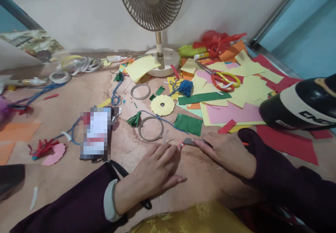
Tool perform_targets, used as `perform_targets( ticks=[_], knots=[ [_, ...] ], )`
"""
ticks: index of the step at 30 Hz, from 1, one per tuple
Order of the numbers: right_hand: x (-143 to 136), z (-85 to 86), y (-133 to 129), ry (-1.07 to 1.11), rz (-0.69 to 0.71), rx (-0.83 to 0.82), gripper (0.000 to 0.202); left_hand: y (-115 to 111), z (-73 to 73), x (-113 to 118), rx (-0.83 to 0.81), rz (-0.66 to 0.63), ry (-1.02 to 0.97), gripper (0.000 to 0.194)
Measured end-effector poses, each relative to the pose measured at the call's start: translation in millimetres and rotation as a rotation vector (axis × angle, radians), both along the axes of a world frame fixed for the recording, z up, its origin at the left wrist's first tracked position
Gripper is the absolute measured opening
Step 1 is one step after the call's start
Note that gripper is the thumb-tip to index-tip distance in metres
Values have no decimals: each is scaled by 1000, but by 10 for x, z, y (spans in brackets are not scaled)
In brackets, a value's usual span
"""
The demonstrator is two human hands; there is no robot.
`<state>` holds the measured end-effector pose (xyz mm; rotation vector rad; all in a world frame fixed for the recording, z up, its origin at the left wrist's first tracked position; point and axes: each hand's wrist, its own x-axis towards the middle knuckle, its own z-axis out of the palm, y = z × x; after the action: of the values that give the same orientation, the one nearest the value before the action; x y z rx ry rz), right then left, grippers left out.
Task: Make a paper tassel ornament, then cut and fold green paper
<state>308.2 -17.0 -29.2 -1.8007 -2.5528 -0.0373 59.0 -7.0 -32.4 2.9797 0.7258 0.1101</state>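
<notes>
My left hand (160, 168) rests on the table, its fingertips pressing a small red and white strip (181, 145) down and its thumb sticking out to the side. Just right of it, my right hand (223, 150) is closed around a knife, whose flat grey blade (191, 142) points left with its tip by the strip. Most of the knife's handle is hidden under the palm. Beyond the hands lie a fringed green paper (188, 123), a metal ring (151, 128), a green paper tassel (134, 120) and a scalloped yellow paper disc (162, 105).
A white fan (160, 64) stands at the back. Scissors (220, 77) lie on heaped coloured paper (248, 96), beside a blue tassel (186, 87). A black bottle (299, 105) is at right, a phone (97, 133) at left, near a red tassel (46, 149) and tape rolls (60, 77).
</notes>
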Motion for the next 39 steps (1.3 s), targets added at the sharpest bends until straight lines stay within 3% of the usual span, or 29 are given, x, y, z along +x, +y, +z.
perform_targets(
  ticks=[22,31,39],
  knots=[
    [-38,58,-5,-12,97,153,52,-12,9,3,-17,-5,15,62],
    [-8,16,0,0,28,89,53,-6,40,4,-29,-9,14,59],
    [-20,16,9,-17,78,131,50,-19,47,-3,-37,-7,15,58]
  ],
)
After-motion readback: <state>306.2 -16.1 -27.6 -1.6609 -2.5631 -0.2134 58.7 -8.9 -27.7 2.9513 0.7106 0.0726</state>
